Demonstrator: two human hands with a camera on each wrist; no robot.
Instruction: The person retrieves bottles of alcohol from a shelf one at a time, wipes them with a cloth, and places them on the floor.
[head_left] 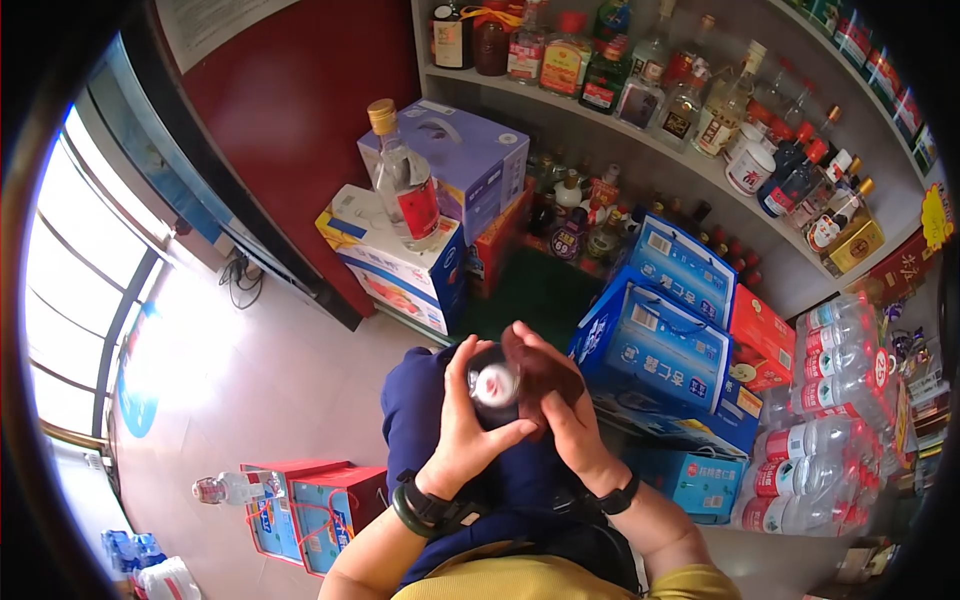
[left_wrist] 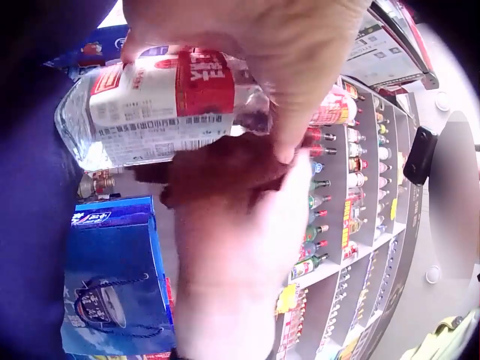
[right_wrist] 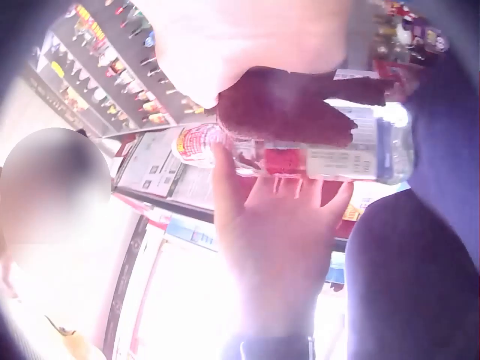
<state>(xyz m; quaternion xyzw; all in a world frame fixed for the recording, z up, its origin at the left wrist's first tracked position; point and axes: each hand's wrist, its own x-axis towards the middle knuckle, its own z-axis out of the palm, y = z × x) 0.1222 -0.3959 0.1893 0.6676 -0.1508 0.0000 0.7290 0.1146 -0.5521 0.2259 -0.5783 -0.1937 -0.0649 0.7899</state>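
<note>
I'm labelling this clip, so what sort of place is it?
Probably a small liquor or grocery shop: grey shelving lined with assorted glass bottles, stacked blue cardboard cartons, and pink-labelled clear plastic bottles.

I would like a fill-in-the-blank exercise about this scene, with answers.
The person's left hand grips a clear glass bottle whose cap is mainly ____.
The right hand holds a dark reddish-brown cloth; a black band circles its ____.
Another clear glass bottle, with a ____ cap, stands on a white-and-blue cardboard box.
In the head view, red-labelled plastic bottles stand to the ____ of the blue cardboard cartons.
Missing: white; wrist; gold; right.
</note>
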